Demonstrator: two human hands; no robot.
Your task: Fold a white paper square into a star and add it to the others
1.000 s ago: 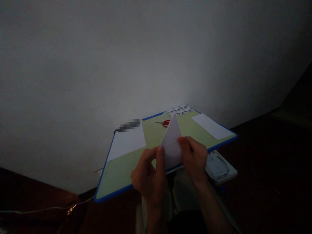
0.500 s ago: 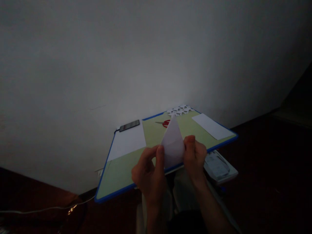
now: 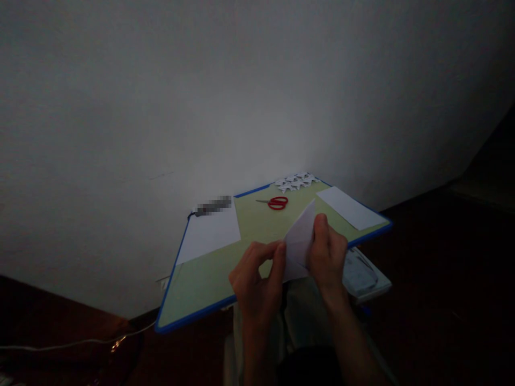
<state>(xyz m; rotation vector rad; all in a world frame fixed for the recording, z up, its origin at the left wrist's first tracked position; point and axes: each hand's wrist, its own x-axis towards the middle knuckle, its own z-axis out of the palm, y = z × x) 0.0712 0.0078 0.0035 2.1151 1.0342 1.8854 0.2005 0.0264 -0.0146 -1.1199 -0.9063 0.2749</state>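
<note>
Above the near edge of a blue-rimmed green table (image 3: 201, 287), a person's left hand (image 3: 259, 281) pinches a folded white paper (image 3: 298, 244) between thumb and fingers while the right hand (image 3: 328, 262) grips its right side, a two-sided hold that likely keeps it steady. Red-handled scissors (image 3: 277, 203) lie beyond, seemingly set aside yet reachable. Small paper shapes (image 3: 298, 182) are grouped at the far edge, perhaps to avoid knocks. A large sheet (image 3: 213, 236) at left and a narrower sheet (image 3: 350, 208) at right apparently stay handy.
</note>
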